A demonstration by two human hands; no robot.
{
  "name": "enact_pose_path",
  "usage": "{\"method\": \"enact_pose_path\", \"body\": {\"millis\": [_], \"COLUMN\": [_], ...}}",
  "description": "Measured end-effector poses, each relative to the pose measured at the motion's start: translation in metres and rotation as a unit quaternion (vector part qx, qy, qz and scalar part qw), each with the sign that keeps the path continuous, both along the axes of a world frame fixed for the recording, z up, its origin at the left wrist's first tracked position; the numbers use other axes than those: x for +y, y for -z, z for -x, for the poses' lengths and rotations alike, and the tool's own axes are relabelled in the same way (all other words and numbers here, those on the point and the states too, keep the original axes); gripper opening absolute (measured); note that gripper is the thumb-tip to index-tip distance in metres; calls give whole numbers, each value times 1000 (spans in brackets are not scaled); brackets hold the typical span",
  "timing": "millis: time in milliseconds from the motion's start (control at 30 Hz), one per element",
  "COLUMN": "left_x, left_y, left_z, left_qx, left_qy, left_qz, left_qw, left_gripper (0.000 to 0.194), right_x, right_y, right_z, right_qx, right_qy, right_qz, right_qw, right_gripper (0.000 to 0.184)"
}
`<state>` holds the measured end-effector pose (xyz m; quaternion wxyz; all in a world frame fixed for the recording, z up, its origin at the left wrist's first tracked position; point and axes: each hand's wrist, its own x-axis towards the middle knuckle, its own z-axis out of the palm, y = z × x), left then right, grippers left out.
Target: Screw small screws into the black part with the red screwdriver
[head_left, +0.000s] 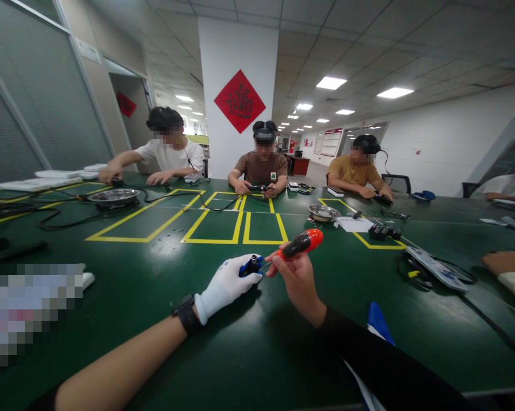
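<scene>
My left hand (228, 281), in a white glove with blue fingertips, is closed around a small black part with a metal end (254, 261); its exact kind I cannot make out. In my bare right hand (297, 279) is a screwdriver (302, 244) with a red and black handle. The handle slants up to the right, and the shaft points left at the black part. Whether its tip touches the part is hidden by the fingers. Both hands are over the green table (257, 365), close together.
Three people sit across the table, and another is at the far right. Metal bowls (324, 213) (114, 197), a power strip (437, 268), black adapters (384, 230) and cables (60, 214) lie around. A blue and white item (379, 322) lies beside my right forearm. Yellow tape (211, 242) marks rectangles.
</scene>
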<state>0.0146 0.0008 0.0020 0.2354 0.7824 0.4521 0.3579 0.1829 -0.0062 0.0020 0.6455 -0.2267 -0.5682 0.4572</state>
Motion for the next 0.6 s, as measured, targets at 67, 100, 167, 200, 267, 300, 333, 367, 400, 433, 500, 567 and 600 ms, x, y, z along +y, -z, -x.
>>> {"method": "enact_pose_path", "body": {"millis": [67, 100, 167, 200, 267, 300, 333, 367, 400, 433, 500, 567, 600], "left_x": [0, 0, 0, 0, 0, 0, 0, 0, 0, 0, 1, 1, 2], "left_y": [0, 0, -1, -1, -1, -1, -1, 0, 0, 0, 1, 1, 1], "left_z": [0, 0, 0, 0, 0, 0, 0, 0, 0, 0, 1, 1, 2], "left_qx": [-1, -2, -3, -4, -4, -2, 0, 2, 5, 8, 14, 20, 22], "left_qy": [5, 7, 9, 7, 4, 5, 5, 5, 4, 2, -1, -3, -5], "left_qz": [-6, -9, -14, -14, -13, -13, -14, -17, -19, -20, -22, -23, -23], "left_qw": [1000, 1000, 1000, 1000, 1000, 1000, 1000, 1000, 1000, 1000, 1000, 1000, 999], "left_gripper": [31, 30, 30, 30, 31, 32, 32, 33, 33, 33, 32, 32, 32], "right_x": [0, 0, -1, -2, -2, -1, 0, 1, 2, 3, 6, 7, 6], "right_y": [0, -1, -2, -3, -4, -4, -5, -4, -4, -4, -4, -5, -5], "right_z": [-1, -1, -2, -3, -3, -4, -3, -3, -3, -3, -3, -3, -3], "right_qx": [5, 5, 6, 5, 0, -3, -7, -11, -14, -15, -16, -16, -16], "right_qy": [-3, -9, -23, -27, -24, -19, -12, -5, 4, 12, 24, 29, 30], "right_qz": [-3, -3, -3, -2, 1, 3, 5, 6, 7, 7, 7, 8, 10], "right_qw": [1000, 1000, 1000, 1000, 1000, 1000, 1000, 1000, 1000, 1000, 1000, 999, 999], "right_gripper": [29, 31, 34, 35, 37, 38, 38, 38, 37, 35, 29, 21, 19]}}
